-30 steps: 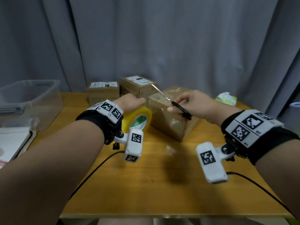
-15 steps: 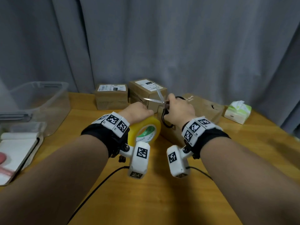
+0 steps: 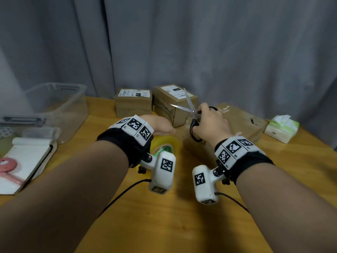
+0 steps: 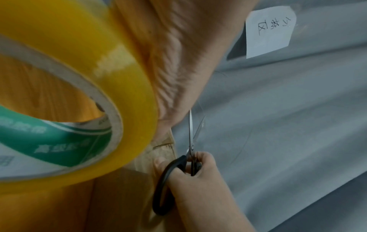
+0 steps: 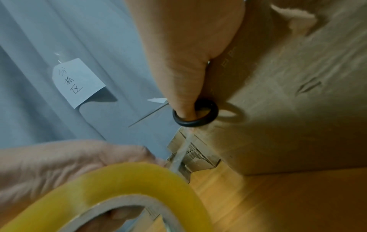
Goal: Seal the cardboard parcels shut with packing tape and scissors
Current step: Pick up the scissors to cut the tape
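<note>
Head view: right hand (image 3: 209, 123) clamped on the scissors (image 3: 190, 114), fingers through the black loops, blades parted and pointing up and away over the near corner of the big box (image 3: 242, 125). Left hand (image 3: 158, 125) curled over the yellow tape roll (image 3: 165, 145), held low and just left of that box; fingers hidden behind the wrist band. Probably about to cut the strip between roll and box. Best done with the roll pulled back to keep the strip taut, the open blades brought square across it close to the box, one clean snip, then the loose end pressed down. Two smaller labelled boxes (image 3: 134, 102) (image 3: 175, 101) at the back of the wooden table (image 3: 182, 225), a clear bin (image 3: 60, 105) and a notebook (image 3: 27, 161) to the left, a tissue pack (image 3: 281, 127) to the right, grey curtain (image 3: 182, 42) behind. Left wrist view: roll filling the left side, palm closed round its outer face, scissors and the other hand beyond, against cardboard; a handwritten paper note (image 4: 270, 33) pinned to the curtain. Right wrist view: thumb (image 5: 188, 78) through one black loop, a clear strip (image 5: 181, 150) running from the roll up toward the box corner, blade edge visible against the curtain.
</note>
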The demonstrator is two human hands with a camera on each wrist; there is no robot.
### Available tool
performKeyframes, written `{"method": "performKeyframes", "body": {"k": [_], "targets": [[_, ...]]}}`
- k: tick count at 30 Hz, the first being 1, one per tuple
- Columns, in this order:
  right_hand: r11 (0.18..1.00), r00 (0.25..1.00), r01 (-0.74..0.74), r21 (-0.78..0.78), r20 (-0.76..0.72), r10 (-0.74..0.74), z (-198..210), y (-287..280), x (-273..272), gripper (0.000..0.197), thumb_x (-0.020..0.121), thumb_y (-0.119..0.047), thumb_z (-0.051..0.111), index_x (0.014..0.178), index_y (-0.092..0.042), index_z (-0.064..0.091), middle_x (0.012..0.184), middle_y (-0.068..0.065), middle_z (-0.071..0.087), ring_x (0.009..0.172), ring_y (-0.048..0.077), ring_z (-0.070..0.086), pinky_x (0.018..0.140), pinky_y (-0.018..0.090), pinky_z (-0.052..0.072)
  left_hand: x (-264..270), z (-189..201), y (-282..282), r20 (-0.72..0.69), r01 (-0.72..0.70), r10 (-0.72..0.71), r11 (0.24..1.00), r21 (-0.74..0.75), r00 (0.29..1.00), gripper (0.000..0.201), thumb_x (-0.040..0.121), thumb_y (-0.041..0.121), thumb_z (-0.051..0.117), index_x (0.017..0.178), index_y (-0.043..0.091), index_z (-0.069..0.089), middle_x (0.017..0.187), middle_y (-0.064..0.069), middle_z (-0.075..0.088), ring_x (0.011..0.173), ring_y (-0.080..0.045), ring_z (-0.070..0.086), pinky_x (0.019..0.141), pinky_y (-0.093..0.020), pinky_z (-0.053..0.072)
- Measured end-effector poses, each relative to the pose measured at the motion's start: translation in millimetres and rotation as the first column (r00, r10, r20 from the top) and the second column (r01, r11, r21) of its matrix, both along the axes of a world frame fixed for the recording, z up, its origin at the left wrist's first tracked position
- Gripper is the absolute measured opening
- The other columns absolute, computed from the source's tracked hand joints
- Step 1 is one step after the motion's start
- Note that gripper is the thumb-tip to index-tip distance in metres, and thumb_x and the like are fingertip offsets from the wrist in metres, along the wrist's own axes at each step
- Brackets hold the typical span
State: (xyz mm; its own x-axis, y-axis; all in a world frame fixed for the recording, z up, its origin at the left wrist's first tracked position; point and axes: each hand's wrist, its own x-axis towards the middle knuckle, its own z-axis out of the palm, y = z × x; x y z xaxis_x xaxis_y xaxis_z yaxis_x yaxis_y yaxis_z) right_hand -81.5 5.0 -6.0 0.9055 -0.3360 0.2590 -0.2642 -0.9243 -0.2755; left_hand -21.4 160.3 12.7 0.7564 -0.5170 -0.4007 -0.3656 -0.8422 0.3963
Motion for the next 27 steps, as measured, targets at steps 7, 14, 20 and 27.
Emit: {"method": "performKeyframes", "body": {"k": [7, 14, 20, 27], "targets": [[0.997, 1.000, 0.008, -0.078, 0.010, -0.007, 1, 1, 3, 0.043, 0.088, -0.043, 0.054, 0.121, -0.018, 0.041, 0.119, 0.008, 0.055, 0.117, 0.030, 0.046, 0.092, 0.043, 0.040, 2, 2, -2, 0.066, 0.034, -0.038, 0.997, 0.068, 0.997, 0.043, 0.095, 0.042, 0.047, 0.123, 0.013, 0.059, 0.127, -0.007, 0.058, 0.113, -0.023, 0.054, 0.093, -0.035, 0.041], [0.969, 0.998, 0.037, -0.244, -0.042, -0.049, -8, 12, 15, 0.041, 0.091, -0.021, 0.048, 0.128, -0.013, 0.033, 0.129, 0.015, 0.044, 0.122, 0.034, 0.040, 0.092, 0.041, 0.038, 8, 1, -20, 0.117, 0.056, -0.073, 0.988, 0.142, 0.991, 0.037, 0.099, 0.032, 0.043, 0.111, 0.004, 0.063, 0.103, -0.008, 0.058, 0.091, -0.021, 0.053, 0.073, -0.027, 0.039], [0.950, 0.995, 0.044, -0.308, -0.069, -0.068, -14, 15, 15, 0.044, 0.091, -0.019, 0.044, 0.132, -0.012, 0.029, 0.132, 0.017, 0.040, 0.125, 0.035, 0.037, 0.099, 0.045, 0.036, 9, -2, -21, 0.161, 0.036, -0.057, 0.991, 0.131, 0.985, 0.032, 0.093, 0.028, 0.054, 0.117, 0.008, 0.062, 0.119, -0.012, 0.060, 0.107, -0.027, 0.057, 0.084, -0.032, 0.044], [0.988, 0.998, 0.000, 0.155, 0.064, -0.010, 28, -8, -7, 0.051, 0.086, -0.061, 0.054, 0.113, -0.019, 0.042, 0.107, 0.005, 0.056, 0.106, 0.030, 0.053, 0.095, 0.045, 0.042, 7, -7, -16, 0.189, 0.048, -0.066, 0.994, 0.098, 0.980, 0.031, 0.098, 0.021, 0.042, 0.118, 0.008, 0.063, 0.121, -0.010, 0.060, 0.108, -0.026, 0.055, 0.092, -0.033, 0.044]]}}
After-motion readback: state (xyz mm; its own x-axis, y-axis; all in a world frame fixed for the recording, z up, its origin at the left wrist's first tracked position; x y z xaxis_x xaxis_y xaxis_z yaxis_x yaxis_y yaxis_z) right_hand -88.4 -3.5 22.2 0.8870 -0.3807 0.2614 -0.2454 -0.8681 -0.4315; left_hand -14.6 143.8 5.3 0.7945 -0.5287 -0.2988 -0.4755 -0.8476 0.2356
